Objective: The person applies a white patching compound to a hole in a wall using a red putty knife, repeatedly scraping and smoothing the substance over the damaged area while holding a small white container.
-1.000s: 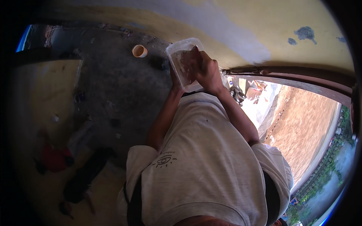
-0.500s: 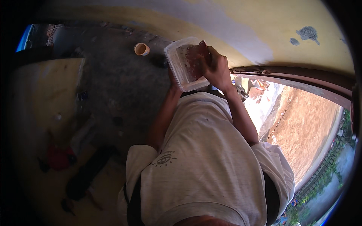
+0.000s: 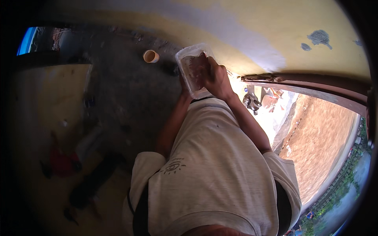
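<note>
My left hand grips a clear, roughly rectangular plastic container in front of my body. Most of its fingers are hidden behind the container's left side. The container's inside is smeared with whitish residue. In my right hand is a flat, dark reddish-brown piece that looks like a scraper, its far end inside the container. The right fingers are closed round this piece from the right side. Whether its edge touches the container's bottom I cannot tell.
A yellowish wall with grey patches rises just beyond my hands. An orange-cream tub stands on the dark floor. To the right, a brown door or window frame opens onto bright ground. Two people are at the lower left.
The container and both hands have shifted slightly down in the picture. My right hand has pushed the reddish-brown piece lower and further left into the container.
</note>
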